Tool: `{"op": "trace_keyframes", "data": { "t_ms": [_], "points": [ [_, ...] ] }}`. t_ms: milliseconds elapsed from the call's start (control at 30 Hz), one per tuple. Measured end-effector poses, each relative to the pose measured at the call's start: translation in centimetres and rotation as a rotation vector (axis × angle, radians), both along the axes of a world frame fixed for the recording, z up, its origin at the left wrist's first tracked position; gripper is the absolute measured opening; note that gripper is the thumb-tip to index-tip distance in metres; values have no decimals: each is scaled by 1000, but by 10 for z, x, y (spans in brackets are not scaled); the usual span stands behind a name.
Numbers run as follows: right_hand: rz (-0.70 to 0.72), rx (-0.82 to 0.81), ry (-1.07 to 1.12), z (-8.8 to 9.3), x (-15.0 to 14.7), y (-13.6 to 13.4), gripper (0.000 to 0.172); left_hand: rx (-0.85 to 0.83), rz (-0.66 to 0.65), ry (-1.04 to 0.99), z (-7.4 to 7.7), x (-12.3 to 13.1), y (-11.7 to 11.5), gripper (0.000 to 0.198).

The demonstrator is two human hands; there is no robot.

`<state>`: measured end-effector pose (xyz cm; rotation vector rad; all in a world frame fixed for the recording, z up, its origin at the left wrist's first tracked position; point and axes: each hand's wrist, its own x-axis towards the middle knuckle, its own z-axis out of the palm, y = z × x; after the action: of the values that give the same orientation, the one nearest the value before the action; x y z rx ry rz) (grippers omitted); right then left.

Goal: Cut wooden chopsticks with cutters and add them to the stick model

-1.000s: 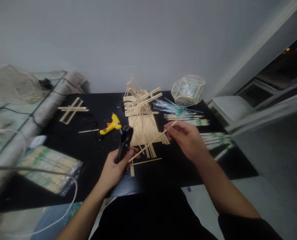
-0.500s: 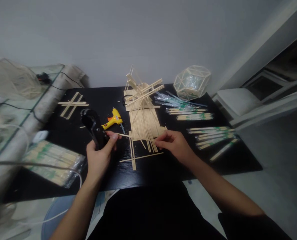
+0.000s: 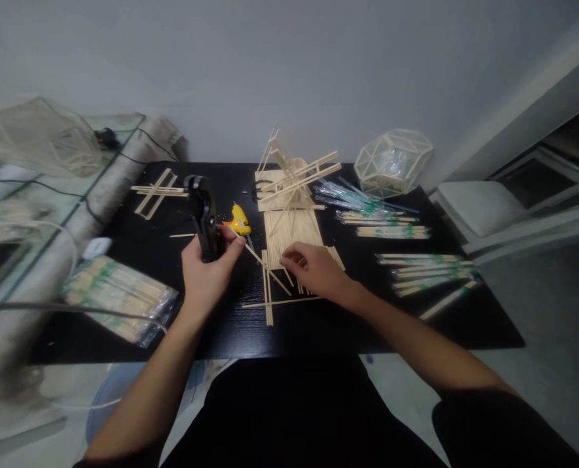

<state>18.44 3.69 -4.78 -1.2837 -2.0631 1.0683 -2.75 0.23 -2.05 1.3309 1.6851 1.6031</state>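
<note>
My left hand (image 3: 208, 276) is wrapped round a black cutter (image 3: 204, 218) with a hooked jaw. Its thumb and forefinger also pinch a thin wooden stick (image 3: 264, 263), which slants down to the right. Over the front of a flat bed of sticks (image 3: 289, 229) is my right hand (image 3: 313, 268), fingers curled together. Whatever its fingertips may hold is hidden. Loose sticks (image 3: 268, 305) lie crossed in front. Just beyond the left hand rests a yellow glue gun (image 3: 240, 218), partly covered by it.
A windmill-like stick model (image 3: 296, 175) stands behind the bed. Wrapped stick packs lie at right (image 3: 391, 232) and left (image 3: 118, 296). A faceted stick frame (image 3: 391, 162) sits at the back right, a crossed stick frame (image 3: 155, 194) at the back left. A cable (image 3: 75, 309) crosses the left side.
My right hand has left the stick's far end and moved left over the bed. The stick now slants more steeply from my left hand, which has risen slightly. The view has shifted.
</note>
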Motion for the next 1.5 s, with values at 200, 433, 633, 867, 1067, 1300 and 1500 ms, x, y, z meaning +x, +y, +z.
{"op": "trace_keyframes", "data": {
  "t_ms": [200, 433, 633, 867, 1067, 1300, 1500],
  "points": [
    [141, 189, -373, -3, -27, 23, 25, 41, -44, 291, 3, -10, -2, 18],
    [208, 116, -527, 14, -42, 21, 36, 31, -49, 322, -1, -13, -2, 20],
    [201, 52, -449, 18, -40, 25, 40, 46, -65, 328, 0, -10, -2, 18],
    [182, -65, 63, 20, -23, 33, 35, 66, -113, 341, 5, -8, -3, 16],
    [228, -3, 229, 17, -10, 11, 20, 72, -139, 366, 3, 1, 1, 18],
    [223, 42, 250, 3, -4, 0, 19, 171, -218, 325, -9, 14, 3, 19],
    [188, 58, 331, -7, -3, 3, 16, 217, -304, 190, -16, 27, 0, 16]
  ]
}}
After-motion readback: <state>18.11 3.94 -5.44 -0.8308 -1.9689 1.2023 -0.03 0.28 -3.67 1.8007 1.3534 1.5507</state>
